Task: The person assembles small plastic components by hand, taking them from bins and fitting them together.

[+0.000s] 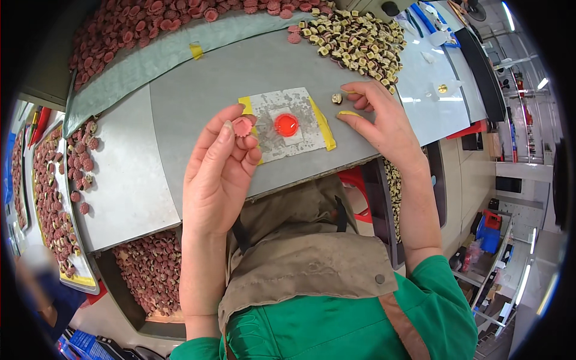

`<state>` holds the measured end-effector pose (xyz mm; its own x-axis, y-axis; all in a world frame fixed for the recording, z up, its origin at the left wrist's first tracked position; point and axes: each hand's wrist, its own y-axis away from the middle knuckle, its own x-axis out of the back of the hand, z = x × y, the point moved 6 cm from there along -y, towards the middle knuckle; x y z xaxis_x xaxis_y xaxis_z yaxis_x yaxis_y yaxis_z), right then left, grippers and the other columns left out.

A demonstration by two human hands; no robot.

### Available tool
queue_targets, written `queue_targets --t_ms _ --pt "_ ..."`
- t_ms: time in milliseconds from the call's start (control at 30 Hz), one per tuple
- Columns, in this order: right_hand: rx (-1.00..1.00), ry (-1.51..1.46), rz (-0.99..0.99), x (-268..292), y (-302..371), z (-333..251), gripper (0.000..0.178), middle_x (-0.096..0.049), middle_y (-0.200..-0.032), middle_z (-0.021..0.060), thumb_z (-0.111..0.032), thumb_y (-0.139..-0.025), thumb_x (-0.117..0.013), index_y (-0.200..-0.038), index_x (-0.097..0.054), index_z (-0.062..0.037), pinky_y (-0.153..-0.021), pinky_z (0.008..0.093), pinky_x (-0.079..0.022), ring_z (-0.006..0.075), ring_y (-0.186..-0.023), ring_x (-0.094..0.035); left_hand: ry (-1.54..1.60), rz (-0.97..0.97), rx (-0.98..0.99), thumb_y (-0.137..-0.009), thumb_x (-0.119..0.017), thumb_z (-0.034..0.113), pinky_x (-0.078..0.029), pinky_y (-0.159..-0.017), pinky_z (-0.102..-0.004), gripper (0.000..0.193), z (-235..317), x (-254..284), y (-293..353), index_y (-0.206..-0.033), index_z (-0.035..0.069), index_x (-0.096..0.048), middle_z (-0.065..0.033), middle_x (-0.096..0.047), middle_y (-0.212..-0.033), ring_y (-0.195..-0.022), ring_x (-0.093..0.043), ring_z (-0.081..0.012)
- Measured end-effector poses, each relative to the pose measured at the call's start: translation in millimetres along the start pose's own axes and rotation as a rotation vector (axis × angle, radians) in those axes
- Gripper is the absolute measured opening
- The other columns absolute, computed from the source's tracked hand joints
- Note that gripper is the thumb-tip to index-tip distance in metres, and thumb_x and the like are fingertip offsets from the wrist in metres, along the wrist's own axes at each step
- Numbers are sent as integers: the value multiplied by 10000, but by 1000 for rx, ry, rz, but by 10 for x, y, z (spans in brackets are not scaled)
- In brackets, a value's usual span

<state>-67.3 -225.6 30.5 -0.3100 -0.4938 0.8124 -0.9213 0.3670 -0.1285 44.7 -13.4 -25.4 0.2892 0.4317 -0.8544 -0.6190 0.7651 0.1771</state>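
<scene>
Pinched between the thumb and fingers of my left hand is a small pink scalloped cup-shaped piece, its hollow side showing. My right hand has thumb and fingers apart, with yellow covering on its fingertips. Just beyond those fingertips sits one small cream-and-dark piece on the grey tabletop. Between my hands, a shallow round dish of glossy red stuff stands on a stained white sheet, which yellow tape holds along its sides.
Many pink cup pieces lie heaped at the back left behind a pale green sheet. A pile of cream-and-dark pieces is at the back right. Trays of joined pieces stand at the left, and an open drawer of pieces sits below the table edge.
</scene>
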Motion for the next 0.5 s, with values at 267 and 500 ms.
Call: queue_targets --t_ms 267,500 --pt "57 46 -29 1 -46 -56 290 -599 -1012 92 -96 -839 -686 -1109 -605 -29 -748 308 -507 207 -839 -608 -12 -4 -20 -1008 -502 146 -480 -871 -256 340 0 -7 -3 -1315 -1 -498 -43 -614 -1102 -959 -581 -114" --pt "137 88 -28 -102 -132 -133 203 -611 -997 96 -92 -864 -661 -1053 -628 -23 -737 308 -512 206 -837 -617 -32 -16 -21 -997 -531 150 -474 -902 -267 360 27 14 19 -1328 14 -497 -44 -614 -1133 -987 -583 -125"
